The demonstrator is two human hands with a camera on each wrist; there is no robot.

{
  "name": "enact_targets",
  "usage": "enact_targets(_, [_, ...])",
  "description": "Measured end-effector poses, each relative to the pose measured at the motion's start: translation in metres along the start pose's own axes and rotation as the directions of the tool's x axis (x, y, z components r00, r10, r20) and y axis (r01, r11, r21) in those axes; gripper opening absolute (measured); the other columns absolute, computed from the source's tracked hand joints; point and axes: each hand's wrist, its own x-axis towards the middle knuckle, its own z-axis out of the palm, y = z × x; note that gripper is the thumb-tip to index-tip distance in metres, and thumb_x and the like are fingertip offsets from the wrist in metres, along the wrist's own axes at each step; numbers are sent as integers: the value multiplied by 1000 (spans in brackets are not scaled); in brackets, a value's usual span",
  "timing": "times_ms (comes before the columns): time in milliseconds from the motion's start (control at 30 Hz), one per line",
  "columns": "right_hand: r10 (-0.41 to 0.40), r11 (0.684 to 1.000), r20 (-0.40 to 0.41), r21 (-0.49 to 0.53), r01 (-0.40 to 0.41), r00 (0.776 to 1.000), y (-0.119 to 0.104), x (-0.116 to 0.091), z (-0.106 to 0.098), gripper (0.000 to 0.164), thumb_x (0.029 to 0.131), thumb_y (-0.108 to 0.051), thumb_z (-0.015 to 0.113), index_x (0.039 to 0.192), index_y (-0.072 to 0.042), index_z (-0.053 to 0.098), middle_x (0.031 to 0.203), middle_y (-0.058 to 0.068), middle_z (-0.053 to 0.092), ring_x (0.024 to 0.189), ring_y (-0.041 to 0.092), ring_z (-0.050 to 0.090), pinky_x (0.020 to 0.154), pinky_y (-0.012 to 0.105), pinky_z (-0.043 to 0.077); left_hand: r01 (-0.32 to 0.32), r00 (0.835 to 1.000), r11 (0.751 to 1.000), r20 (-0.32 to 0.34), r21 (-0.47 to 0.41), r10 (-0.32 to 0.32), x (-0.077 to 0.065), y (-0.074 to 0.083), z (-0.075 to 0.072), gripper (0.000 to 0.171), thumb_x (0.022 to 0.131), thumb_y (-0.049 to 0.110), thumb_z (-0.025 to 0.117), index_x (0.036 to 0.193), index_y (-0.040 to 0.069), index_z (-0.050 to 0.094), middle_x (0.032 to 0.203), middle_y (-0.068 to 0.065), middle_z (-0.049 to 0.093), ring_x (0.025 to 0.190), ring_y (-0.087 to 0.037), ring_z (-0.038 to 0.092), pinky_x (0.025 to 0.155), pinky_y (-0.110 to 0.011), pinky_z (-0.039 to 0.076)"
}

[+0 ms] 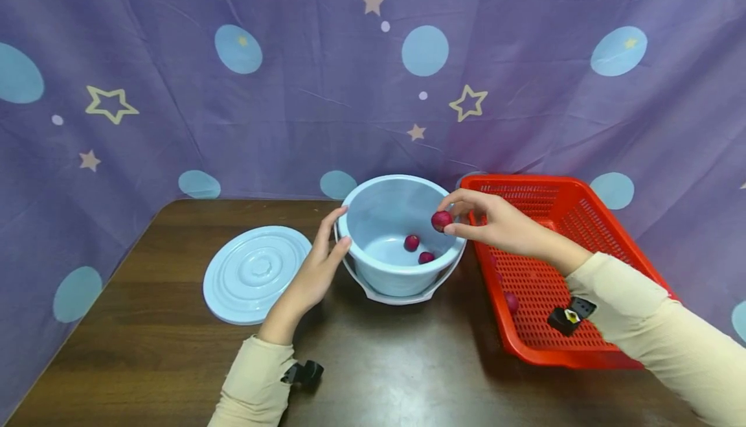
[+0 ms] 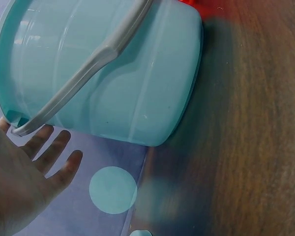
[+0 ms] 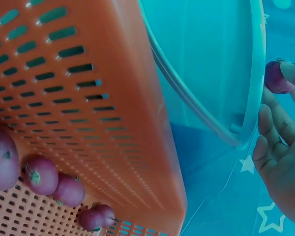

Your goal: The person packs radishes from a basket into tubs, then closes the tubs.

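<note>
A light blue bucket (image 1: 402,278) stands upright on the table, its pale handle (image 2: 101,59) hanging down on the near side. Inside, two red radishes (image 1: 411,242) lie on the bottom. My right hand (image 1: 495,223) pinches another radish (image 1: 441,221) between thumb and fingers, over the bucket's right rim. On the left side of the bucket, my left hand (image 1: 317,265) rests against the rim with its fingers extended. In the right wrist view, several radishes (image 3: 42,174) lie along the wall of the red plastic basket (image 3: 137,98); my arm hides part of its inside.
The round blue lid (image 1: 256,275) lies flat on the wooden table (image 1: 146,323), left of the bucket. Close on the bucket's right is the basket's raised edge. A purple curtain (image 1: 326,90) with stars and dots hangs behind the table.
</note>
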Motion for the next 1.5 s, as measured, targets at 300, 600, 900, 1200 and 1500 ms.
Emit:
enact_targets(300, [-43,999,-6,-26,43,999,-1,3,4,31,91,-18,73,121,-18,65,99,-4,68,86,16,59,74,36,48,-1,1000,1000,-2,-4,1,-1,-1,1,52,106,24,44,155,22,25,161,-6,20,146,-21,16,117,-51,14])
enact_targets(600, [-6,1000,-60,-25,5,998,9,-11,-8,29,94,-16,69,122,-13,67,109,0,68,97,11,61,86,36,51,-7,1000,1000,-3,-1,7,-1,-1,0,52,106,24,44,155,21,25,161,-6,20,146,-21,15,118,-51,14])
enact_targets(900, [52,996,-93,-72,-58,994,35,-42,-26,20,95,-14,68,115,-12,69,103,-2,71,90,13,64,79,22,50,-18,1000,1000,-6,11,18,0,-2,0,52,106,24,43,154,21,25,161,-6,21,147,-21,15,118,-51,13])
enact_targets(1200, [146,974,13,-176,-141,989,79,-59,-31,16,91,-19,73,107,-17,72,99,-6,71,88,10,63,80,28,51,-25,1000,999,-2,21,25,0,-2,-1,52,106,24,43,155,21,25,161,-6,20,147,-21,15,118,-49,13])
enact_targets(1500, [87,992,310,60,-111,947,105,-57,-25,23,86,-11,77,104,0,71,93,10,72,80,17,66,73,28,56,-16,1000,999,-4,28,16,0,-3,-1,51,106,24,43,155,22,25,161,-6,20,147,-21,15,118,-50,13])
